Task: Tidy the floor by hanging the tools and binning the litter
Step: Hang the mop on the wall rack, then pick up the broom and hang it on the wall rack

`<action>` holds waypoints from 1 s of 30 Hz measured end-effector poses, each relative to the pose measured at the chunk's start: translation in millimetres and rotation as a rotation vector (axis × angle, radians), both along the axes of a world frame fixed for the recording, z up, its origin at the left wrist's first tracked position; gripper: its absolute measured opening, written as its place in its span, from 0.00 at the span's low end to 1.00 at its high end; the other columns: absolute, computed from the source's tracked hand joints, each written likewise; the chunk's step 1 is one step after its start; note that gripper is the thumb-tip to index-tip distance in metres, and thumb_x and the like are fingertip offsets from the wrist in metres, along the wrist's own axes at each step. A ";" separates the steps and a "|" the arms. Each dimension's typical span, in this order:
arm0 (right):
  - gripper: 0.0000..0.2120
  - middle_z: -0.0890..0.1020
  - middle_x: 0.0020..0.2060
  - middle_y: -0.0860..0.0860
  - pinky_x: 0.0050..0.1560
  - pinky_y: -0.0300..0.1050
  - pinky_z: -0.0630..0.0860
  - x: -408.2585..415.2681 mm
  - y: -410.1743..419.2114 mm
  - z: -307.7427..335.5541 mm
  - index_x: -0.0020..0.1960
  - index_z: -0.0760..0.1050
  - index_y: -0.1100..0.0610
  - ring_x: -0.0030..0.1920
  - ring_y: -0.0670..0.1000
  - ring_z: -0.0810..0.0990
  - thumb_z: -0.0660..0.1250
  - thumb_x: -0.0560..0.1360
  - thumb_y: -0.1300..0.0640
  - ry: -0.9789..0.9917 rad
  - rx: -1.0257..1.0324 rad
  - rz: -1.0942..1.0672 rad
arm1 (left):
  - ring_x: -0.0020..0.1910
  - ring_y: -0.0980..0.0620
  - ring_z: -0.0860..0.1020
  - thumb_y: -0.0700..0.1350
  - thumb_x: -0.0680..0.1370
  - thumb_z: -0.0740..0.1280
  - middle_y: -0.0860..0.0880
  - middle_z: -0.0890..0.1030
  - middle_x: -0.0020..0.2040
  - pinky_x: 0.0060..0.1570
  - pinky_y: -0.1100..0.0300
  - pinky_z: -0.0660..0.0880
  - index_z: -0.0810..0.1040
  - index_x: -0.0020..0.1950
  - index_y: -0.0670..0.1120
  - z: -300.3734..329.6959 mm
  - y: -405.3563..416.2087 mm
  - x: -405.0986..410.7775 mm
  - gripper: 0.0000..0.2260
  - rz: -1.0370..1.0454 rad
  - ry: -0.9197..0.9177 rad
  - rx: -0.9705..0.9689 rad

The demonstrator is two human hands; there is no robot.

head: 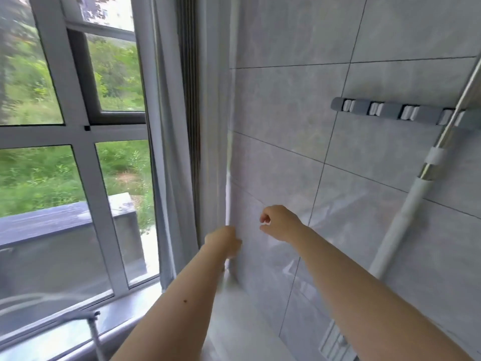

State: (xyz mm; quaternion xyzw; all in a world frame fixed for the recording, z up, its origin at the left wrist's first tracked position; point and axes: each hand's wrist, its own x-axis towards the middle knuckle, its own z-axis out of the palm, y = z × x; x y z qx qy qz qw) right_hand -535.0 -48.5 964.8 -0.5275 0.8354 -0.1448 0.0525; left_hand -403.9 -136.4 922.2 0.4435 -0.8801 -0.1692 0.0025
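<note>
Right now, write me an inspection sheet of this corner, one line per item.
Surface: grey tiled wall; floor not in view.
Job's things: wall rack with white clips; a long-handled tool hangs from its right end clip; a white pole, blurred, stands at the wall corner.
Clutter: nothing seen.
Hands: left hand grips the white pole; right hand loosely curled, holding nothing.
Cables: hose at bottom left.
Surroundings: window onto greenery, grey curtain.

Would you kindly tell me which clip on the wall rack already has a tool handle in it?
The rightmost clip on the wall rack: the mop handle runs through it, while the other three sit empty.
</note>
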 end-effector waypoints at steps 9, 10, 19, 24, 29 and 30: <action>0.10 0.81 0.54 0.54 0.53 0.46 0.75 182.0 -58.4 -30.1 0.54 0.78 0.58 0.55 0.56 0.79 0.64 0.76 0.54 0.033 0.179 0.385 | 0.60 0.40 0.77 0.48 0.79 0.60 0.40 0.78 0.62 0.60 0.50 0.74 0.74 0.62 0.40 -28.5 -9.6 204.9 0.16 0.358 0.017 0.030; 0.11 0.81 0.55 0.55 0.53 0.47 0.76 204.2 -61.8 -29.7 0.55 0.78 0.58 0.56 0.56 0.79 0.64 0.76 0.55 0.046 0.186 0.421 | 0.60 0.40 0.77 0.48 0.79 0.59 0.40 0.78 0.62 0.60 0.51 0.74 0.74 0.62 0.40 -30.6 -8.7 227.4 0.16 0.392 0.025 0.032; 0.12 0.82 0.53 0.57 0.51 0.44 0.75 491.8 -58.8 -50.0 0.55 0.80 0.60 0.54 0.59 0.80 0.63 0.76 0.56 0.095 0.169 0.845 | 0.62 0.43 0.76 0.48 0.80 0.58 0.42 0.77 0.63 0.61 0.51 0.72 0.74 0.61 0.41 -39.9 63.1 516.1 0.15 0.804 -0.045 0.042; 0.11 0.82 0.54 0.55 0.52 0.41 0.74 636.3 -31.2 -72.3 0.53 0.80 0.57 0.56 0.57 0.80 0.64 0.74 0.55 0.125 0.201 1.033 | 0.59 0.42 0.78 0.47 0.79 0.58 0.42 0.79 0.59 0.57 0.53 0.74 0.75 0.59 0.41 -42.9 122.8 657.9 0.14 0.982 -0.136 0.111; 0.10 0.81 0.53 0.55 0.54 0.46 0.76 772.0 2.5 -92.9 0.53 0.79 0.55 0.56 0.57 0.79 0.64 0.74 0.54 0.120 0.223 1.205 | 0.60 0.42 0.77 0.48 0.80 0.58 0.43 0.78 0.61 0.57 0.53 0.72 0.75 0.61 0.41 -53.4 182.0 784.3 0.15 1.150 -0.137 0.149; 0.10 0.81 0.52 0.54 0.53 0.46 0.75 800.0 11.0 -97.5 0.53 0.79 0.55 0.56 0.57 0.79 0.64 0.74 0.54 0.125 0.235 1.247 | 0.60 0.43 0.76 0.48 0.80 0.58 0.44 0.77 0.62 0.57 0.53 0.72 0.74 0.62 0.42 -58.4 196.2 809.9 0.15 1.177 -0.150 0.152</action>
